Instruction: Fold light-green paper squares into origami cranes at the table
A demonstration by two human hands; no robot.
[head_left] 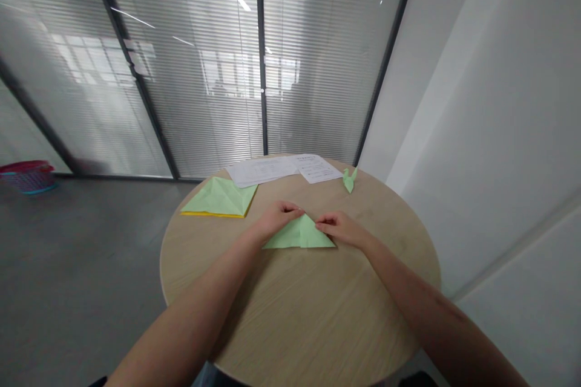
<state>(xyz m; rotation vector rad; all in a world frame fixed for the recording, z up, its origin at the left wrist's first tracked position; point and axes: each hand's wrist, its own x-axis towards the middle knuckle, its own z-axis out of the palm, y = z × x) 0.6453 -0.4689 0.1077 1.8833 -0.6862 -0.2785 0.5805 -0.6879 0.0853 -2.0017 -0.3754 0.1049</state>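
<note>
A light green paper folded into a triangle [300, 236] lies flat near the middle of the round wooden table [290, 308]. My left hand [278, 217] rests on the triangle's upper left edge, fingers curled and pressing near the top point. My right hand [341, 227] presses the upper right edge, fingertips pinched close to that same point. Both hands touch the paper against the tabletop.
A stack of square papers, green on top of yellow [221, 198], lies at the table's back left. White printed sheets [284, 168] lie at the far edge, beside a small folded green figure [349, 179]. A red basket [28, 176] stands on the floor, far left. A white wall is on the right.
</note>
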